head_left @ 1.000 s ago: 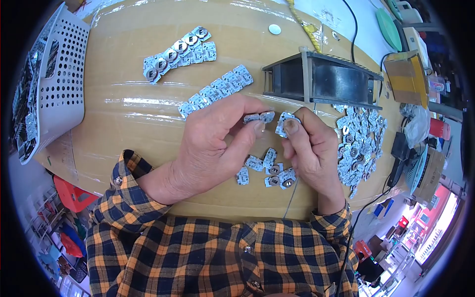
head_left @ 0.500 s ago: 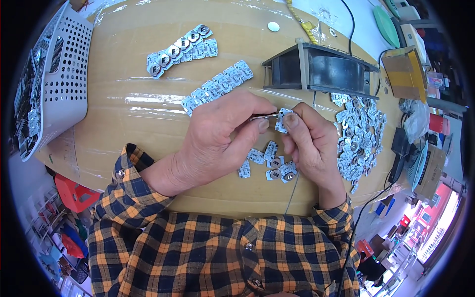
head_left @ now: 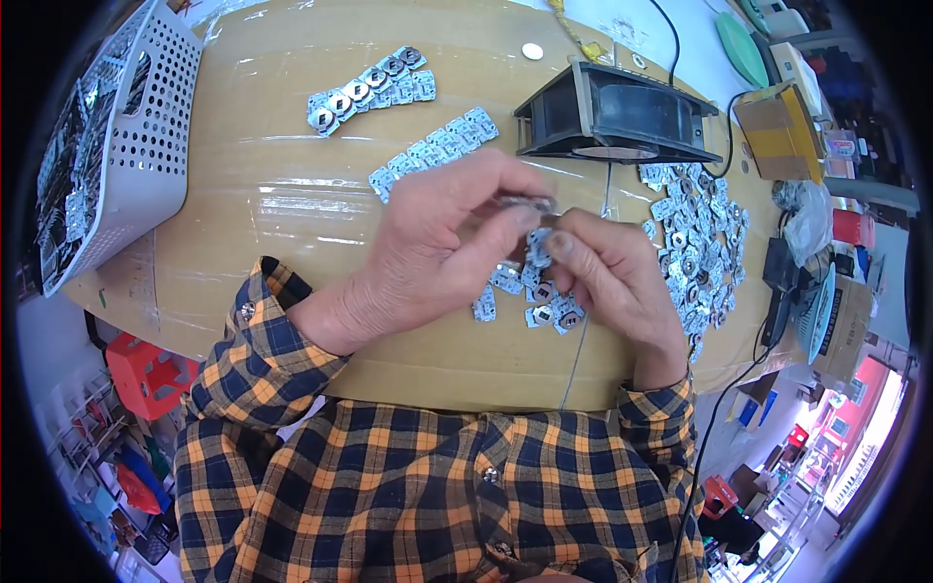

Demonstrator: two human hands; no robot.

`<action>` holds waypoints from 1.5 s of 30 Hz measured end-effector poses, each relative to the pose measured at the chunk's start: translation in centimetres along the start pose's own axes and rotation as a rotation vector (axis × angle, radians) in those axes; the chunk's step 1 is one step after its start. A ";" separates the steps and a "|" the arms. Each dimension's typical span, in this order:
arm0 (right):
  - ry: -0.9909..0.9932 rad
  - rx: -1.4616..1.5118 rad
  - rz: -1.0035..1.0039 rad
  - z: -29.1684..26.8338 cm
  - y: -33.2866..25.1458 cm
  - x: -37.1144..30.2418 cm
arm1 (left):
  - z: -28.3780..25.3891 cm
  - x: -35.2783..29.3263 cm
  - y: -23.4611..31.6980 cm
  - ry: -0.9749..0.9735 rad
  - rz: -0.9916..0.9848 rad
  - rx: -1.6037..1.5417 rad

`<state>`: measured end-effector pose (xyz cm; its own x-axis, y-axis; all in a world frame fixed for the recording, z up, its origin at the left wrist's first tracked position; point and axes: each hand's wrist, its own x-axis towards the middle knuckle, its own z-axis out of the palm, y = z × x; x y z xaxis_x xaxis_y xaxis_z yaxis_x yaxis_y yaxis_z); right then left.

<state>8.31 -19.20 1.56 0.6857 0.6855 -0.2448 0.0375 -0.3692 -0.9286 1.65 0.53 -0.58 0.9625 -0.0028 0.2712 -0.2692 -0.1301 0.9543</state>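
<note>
Over the middle of the table, my left hand (head_left: pixel 428 243) pinches a thin, edge-on piece (head_left: pixel 528 204) between thumb and fingers; motion blurs it, but it looks like a circuit board. Close beside it, my right hand (head_left: pixel 622 282) grips a small pale-blue circuit board (head_left: pixel 537 249) between thumb and fingers. The two pieces are very near each other; I cannot tell whether they touch. Just below my hands lie several loose circuit boards (head_left: pixel 484 304), some with round metal parts. Past my left hand is a joined strip of boards (head_left: pixel 437 151).
Farther back lie strips with round metal parts (head_left: pixel 360 92). A heap of boards (head_left: pixel 695 257) spreads at right, near a black fan (head_left: pixel 622 112). A white perforated basket (head_left: pixel 155 146) full of parts stands at left. A black cable (head_left: pixel 714 418) runs down the right side.
The view has shifted slightly. The board in my right hand has tilted and come nearer my left fingers, which have moved and blurred the thin piece. Both hands keep their hold.
</note>
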 end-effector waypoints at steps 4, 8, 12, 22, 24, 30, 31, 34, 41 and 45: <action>-0.016 -0.037 -0.036 -0.1 -0.1 -0.3 | -0.1 -0.5 0.3 -0.143 -0.198 -0.128; 0.113 0.043 -0.051 -0.5 -0.3 -0.4 | 0.1 -0.5 0.2 -0.145 -0.316 -0.277; 0.118 -0.002 -0.128 -0.1 -0.2 -0.5 | 0.0 -0.3 0.4 -0.144 -0.339 -0.340; 0.123 0.039 -0.112 -0.5 -1.0 -0.8 | -0.1 0.0 0.6 -0.147 -0.391 -0.484; 0.094 0.005 -0.158 -0.5 -0.8 -0.7 | 0.0 0.0 0.8 -0.159 -0.396 -0.475; 0.067 -0.129 -0.241 0.0 0.3 -0.1 | 0.1 0.0 0.7 -0.176 -0.419 -0.434; 0.105 -0.154 -0.253 0.2 0.5 -0.1 | 0.1 0.0 0.8 -0.169 -0.425 -0.430; 0.153 -0.155 -0.240 0.5 0.8 0.0 | 0.2 -0.1 0.5 -0.139 -0.448 -0.521; 0.156 -0.186 -0.219 0.7 1.1 0.2 | -0.1 0.1 0.0 -0.078 -0.504 -0.459; 0.090 0.096 -0.110 0.4 0.2 -0.3 | -0.5 0.2 0.4 -0.113 -0.563 -0.593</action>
<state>7.88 -19.24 1.29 0.7436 0.6581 -0.1182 0.0496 -0.2306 -0.9718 1.74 0.95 -0.09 0.9476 -0.1974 -0.2512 0.3121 0.4034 0.8602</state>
